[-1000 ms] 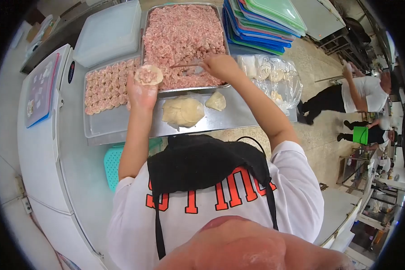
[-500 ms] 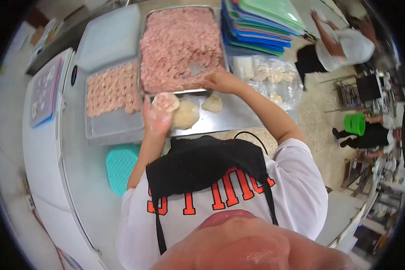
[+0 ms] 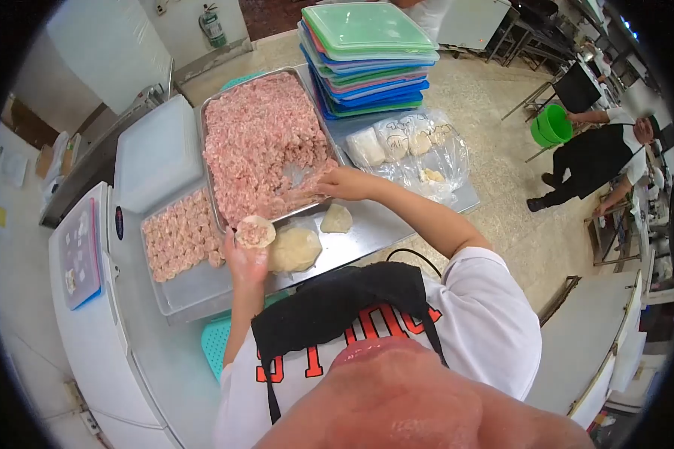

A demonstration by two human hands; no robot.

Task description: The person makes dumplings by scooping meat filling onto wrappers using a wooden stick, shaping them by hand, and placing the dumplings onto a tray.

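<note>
Wrapper (image 3: 254,233) sits in left hand (image 3: 246,262), round, so no real long axis; open face tilted up toward the camera, pink filling on top. It is held just over the near rim of the meat tray (image 3: 216,206), above the stack of wrappers (image 3: 293,248).

Left hand: palm up, fingers cupped under the wrapper, forearm rising near-vertical from the body, elbow low.

Right hand (image 3: 342,183): arm stretched forward and left across the table (image 3: 367,232), hand at the near right corner of the meat tray, fingers closed narrow around a small utensil (image 3: 298,176) whose flat end lies in the minced meat (image 3: 258,146). Utensil long axis runs roughly left-right, tip pointing away from the hand into the meat.

Around: finished dumplings (image 3: 178,238) in rows on the flat tray (image 3: 195,288) left of the meat; a lone dough piece (image 3: 336,218) just right of the wrapper stack; bagged dough (image 3: 408,146) further right; stack of coloured lids (image 3: 367,56) behind. Another person (image 3: 599,153) bends by a green bucket (image 3: 551,126), well apart.
</note>
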